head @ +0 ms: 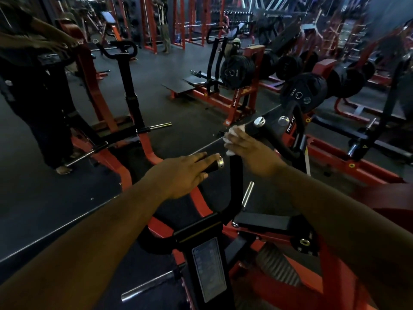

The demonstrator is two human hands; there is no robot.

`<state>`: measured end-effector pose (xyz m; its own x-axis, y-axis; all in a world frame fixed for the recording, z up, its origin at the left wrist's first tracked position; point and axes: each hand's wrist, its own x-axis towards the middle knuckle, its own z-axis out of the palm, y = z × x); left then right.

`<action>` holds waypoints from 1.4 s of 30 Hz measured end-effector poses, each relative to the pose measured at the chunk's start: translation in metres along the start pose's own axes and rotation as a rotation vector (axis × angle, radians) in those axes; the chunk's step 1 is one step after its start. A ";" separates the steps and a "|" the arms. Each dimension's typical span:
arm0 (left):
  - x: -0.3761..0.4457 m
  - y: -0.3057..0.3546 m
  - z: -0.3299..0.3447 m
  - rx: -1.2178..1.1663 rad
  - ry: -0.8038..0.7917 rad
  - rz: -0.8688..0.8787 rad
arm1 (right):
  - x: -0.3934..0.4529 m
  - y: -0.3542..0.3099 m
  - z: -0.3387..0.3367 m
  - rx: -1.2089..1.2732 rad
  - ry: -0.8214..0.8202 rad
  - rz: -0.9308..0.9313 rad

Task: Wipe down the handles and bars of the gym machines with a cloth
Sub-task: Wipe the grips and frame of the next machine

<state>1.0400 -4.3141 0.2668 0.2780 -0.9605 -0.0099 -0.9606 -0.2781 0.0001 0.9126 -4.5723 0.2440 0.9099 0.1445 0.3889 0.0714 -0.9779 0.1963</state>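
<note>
Cloth (230, 139) is being pressed to the bar (271, 139) by the right hand (250, 151) gripping it, while the left hand (185, 175), fingers straight, is resting on the near handle (214, 164); wrapping fully round should clean best.

Both bare forearms reach forward from the lower corners and come near each other in the middle. The left hand (185, 173) lies palm down with its fingers nearly straight, resting over the black handle (212, 165) with the metal end. The right hand (250, 151) is just beside it, a little higher, back of the hand upward, and its fingers press a white cloth (231, 135) against the black bar (263, 130).
</note>
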 end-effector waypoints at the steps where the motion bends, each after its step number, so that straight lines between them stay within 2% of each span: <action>1: -0.001 0.000 -0.001 0.002 0.002 -0.001 | -0.003 -0.011 0.005 0.034 0.022 0.026; 4: -0.002 0.000 0.000 -0.007 0.012 -0.002 | -0.032 -0.035 0.031 0.145 0.058 0.044; 9: -0.001 0.003 -0.003 -0.018 0.020 0.003 | -0.071 -0.059 0.040 0.199 -0.008 -0.002; 12: -0.002 0.003 -0.004 -0.020 0.002 0.005 | -0.056 -0.046 0.025 0.223 0.080 0.040; 14: -0.003 0.005 -0.005 -0.022 -0.007 -0.003 | -0.032 -0.032 0.012 0.125 0.124 0.120; 18: -0.005 0.007 -0.008 -0.008 0.026 -0.007 | -0.013 -0.032 0.012 0.169 0.051 0.205; 23: -0.007 0.006 -0.008 0.004 0.029 -0.009 | -0.059 -0.065 0.036 0.255 0.086 0.172; 28: -0.006 0.005 -0.007 0.015 0.028 -0.012 | -0.095 -0.075 0.042 0.193 -0.002 0.036; 32: -0.004 0.006 -0.005 0.013 0.023 -0.017 | -0.054 -0.055 0.006 0.230 0.129 0.195; 35: -0.005 0.004 -0.004 0.017 0.048 -0.020 | -0.027 -0.051 0.009 0.153 0.062 0.206; 39: -0.004 0.002 0.001 0.041 0.050 -0.005 | -0.062 -0.072 0.037 0.203 0.064 0.155; 42: -0.004 0.004 -0.002 0.045 0.047 -0.010 | -0.096 -0.084 0.055 0.293 0.003 0.114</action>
<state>1.0347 -4.3115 0.2687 0.2865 -0.9574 0.0372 -0.9566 -0.2879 -0.0443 0.8414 -4.5127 0.1411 0.9176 0.0315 0.3962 0.0842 -0.9896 -0.1164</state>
